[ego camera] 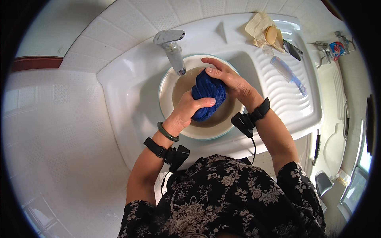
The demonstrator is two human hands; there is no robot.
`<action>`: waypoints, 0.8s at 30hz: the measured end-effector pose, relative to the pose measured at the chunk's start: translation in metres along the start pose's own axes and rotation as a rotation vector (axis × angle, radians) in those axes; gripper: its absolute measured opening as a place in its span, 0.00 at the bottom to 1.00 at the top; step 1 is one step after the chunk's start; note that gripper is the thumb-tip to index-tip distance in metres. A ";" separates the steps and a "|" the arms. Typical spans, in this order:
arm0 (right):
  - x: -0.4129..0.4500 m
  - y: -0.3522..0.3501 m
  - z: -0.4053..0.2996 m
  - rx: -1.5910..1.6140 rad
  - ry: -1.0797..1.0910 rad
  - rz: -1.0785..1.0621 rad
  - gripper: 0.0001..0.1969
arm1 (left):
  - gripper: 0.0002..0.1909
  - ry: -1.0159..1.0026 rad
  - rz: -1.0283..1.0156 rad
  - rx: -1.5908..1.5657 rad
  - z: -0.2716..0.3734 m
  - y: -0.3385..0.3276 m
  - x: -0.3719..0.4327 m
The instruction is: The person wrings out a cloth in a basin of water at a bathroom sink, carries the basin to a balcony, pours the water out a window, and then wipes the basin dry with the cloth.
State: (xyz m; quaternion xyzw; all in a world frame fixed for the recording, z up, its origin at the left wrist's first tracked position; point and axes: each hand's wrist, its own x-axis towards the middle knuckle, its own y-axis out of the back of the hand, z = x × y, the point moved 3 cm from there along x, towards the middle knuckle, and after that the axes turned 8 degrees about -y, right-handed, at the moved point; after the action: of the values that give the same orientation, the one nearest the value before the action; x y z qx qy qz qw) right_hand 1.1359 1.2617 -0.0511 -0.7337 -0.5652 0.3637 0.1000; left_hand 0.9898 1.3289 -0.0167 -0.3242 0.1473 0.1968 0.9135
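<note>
A bunched blue cloth [205,92], apparently wet terry, is held over a round white basin [163,104] of murky water [180,89]. My left hand [189,108] grips the cloth from the lower left, its thumb lying across the front. On the upper right, my right hand [227,78] has its thumb on the cloth's top edge; the index finger is raised off it and the other fingers are partly hidden behind. The basin stands in the bowl of a white ceramic sink [119,119]. A chrome single-lever faucet [174,53] reaches over the basin's upper left rim.
On the ribbed drainboard [282,110] at the right lie a blue comb [287,74], a bar of soap [271,35] on crumpled paper [256,25] and a dark packet [292,50]. Chrome wall taps [324,49] and a bathtub [330,139] are farther right.
</note>
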 end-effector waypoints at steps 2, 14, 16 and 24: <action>-0.009 0.004 0.001 0.353 0.114 -0.112 0.33 | 0.27 0.090 -0.068 -0.383 -0.004 0.003 -0.006; -0.021 -0.026 -0.027 0.429 0.184 -0.112 0.10 | 0.45 0.101 -0.219 -0.638 -0.005 -0.027 -0.025; -0.019 -0.025 -0.023 0.377 0.157 -0.046 0.09 | 0.45 0.061 -0.227 -0.464 -0.007 -0.023 -0.025; -0.008 -0.033 -0.016 -0.132 0.133 0.172 0.06 | 0.46 -0.017 0.046 0.093 -0.012 -0.016 -0.013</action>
State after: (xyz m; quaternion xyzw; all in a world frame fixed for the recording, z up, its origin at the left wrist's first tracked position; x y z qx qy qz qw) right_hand 1.1205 1.2695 -0.0182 -0.8070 -0.5151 0.2833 0.0571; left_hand 0.9840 1.3064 -0.0117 -0.2764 0.1561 0.2136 0.9239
